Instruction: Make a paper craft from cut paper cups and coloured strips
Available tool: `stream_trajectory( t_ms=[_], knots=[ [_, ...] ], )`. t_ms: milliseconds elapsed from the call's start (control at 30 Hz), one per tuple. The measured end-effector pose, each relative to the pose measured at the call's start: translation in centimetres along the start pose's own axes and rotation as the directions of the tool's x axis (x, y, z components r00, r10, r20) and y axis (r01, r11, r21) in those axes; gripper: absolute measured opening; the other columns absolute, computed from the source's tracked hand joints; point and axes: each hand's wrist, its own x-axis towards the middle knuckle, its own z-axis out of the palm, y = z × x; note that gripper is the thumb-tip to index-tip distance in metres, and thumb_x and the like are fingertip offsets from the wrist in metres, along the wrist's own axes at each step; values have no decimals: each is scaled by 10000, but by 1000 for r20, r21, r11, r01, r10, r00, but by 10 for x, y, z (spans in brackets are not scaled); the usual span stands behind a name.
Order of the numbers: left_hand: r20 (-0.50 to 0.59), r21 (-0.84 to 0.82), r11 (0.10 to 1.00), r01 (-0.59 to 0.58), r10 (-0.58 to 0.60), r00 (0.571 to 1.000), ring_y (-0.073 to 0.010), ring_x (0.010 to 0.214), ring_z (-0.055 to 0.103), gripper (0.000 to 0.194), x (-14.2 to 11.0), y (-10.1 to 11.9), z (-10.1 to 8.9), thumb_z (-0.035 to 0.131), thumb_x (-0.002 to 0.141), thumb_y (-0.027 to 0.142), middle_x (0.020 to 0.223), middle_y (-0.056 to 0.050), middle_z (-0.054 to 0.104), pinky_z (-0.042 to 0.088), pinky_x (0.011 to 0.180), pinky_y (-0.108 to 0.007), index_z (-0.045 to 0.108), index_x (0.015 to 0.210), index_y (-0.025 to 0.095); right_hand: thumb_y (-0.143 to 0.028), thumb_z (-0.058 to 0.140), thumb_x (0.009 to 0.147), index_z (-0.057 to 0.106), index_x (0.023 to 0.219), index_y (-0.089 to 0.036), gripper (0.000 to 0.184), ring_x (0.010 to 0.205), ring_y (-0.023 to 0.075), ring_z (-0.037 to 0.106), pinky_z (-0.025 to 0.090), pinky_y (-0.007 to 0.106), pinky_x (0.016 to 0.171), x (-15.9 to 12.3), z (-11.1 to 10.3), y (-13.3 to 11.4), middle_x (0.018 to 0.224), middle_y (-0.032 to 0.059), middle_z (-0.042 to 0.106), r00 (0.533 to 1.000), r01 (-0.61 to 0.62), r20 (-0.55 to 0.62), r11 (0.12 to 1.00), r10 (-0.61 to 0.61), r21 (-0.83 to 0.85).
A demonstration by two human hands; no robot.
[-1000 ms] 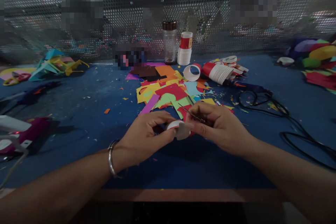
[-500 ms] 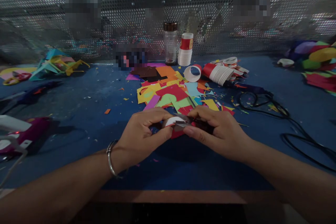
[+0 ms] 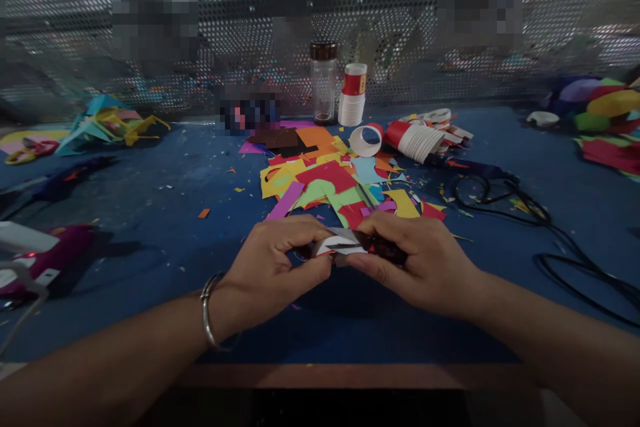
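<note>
Plainly, the work is partway through, since the white-and-red piece [image 3: 329,246] has not been let go: it sits between the two hands, above the near part of the table [image 3: 165,213]. The left hand [image 3: 283,255] pinches its near end between thumb and fingers, a bracelet [image 3: 206,312] at the wrist. The right hand [image 3: 425,259] is curled around a dark tool, probably scissors [image 3: 386,249], its thumb close against the other end of the piece. A grey blade seems to lie across the white paper, which suggests a cut in progress; whether it has gone through cannot be told, as the fingers hide much of the meeting point.

As for what is done, the heap of coloured paper [image 3: 325,177] beyond the hands holds shapes with curved notches, and small scraps lie around it, so some cutting appears finished. A paper ring [image 3: 357,141] stands open on its side, apparently a cup without its base. What is left is harder to judge: a stack of cups [image 3: 413,140] lies beside the ring, and another stack [image 3: 353,95] stands upright near the jar [image 3: 323,90], both seemingly whole. The glue gun [image 3: 473,166] lies untouched, its cord [image 3: 530,215] looped nearby. The piece's final outline does not show.
</note>
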Motion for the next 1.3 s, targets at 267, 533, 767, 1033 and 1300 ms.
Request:
stream_trajectory(
  t_ms=[267,533,767,1033,1300],
  knots=[
    [12,31,998,59,-60,998,-67,596,488,165,1,1,-1,577,824,150,640,48,599,387,566,-171,696,710,157,-410,577,1010,631,792,-121,366,480,54,441,294,185,463,-1,0,0,578,-45,525,1000,20,-5,999,-20,-37],
    [74,-70,977,201,-196,978,-74,597,466,162,3,-3,-2,574,801,213,630,45,565,369,529,-170,689,704,154,-401,566,1018,609,771,-135,366,485,57,447,284,192,472,-2,3,2,578,-47,518,1000,14,-3,998,-15,-59],
    [111,-148,944,295,-280,954,-69,542,416,159,4,-3,-1,595,770,245,580,53,516,326,476,-172,656,649,161,-412,569,1014,572,749,-163,363,475,57,435,268,198,469,-2,5,3,570,-58,498,1000,-18,19,998,19,-55],
    [129,-155,932,327,-310,942,-77,550,421,150,6,-5,0,621,789,257,604,38,554,323,482,-184,689,693,164,-435,559,1013,574,744,-174,375,476,64,429,277,204,476,-2,3,3,572,-56,483,996,-69,49,997,70,-20],
    [139,-160,922,353,-333,933,-80,559,412,204,7,-7,2,645,812,307,587,37,530,323,494,-191,678,678,157,-396,551,1021,600,747,-160,364,488,58,435,285,205,488,-1,4,3,577,-51,511,994,-89,59,996,88,8]
  ],
)
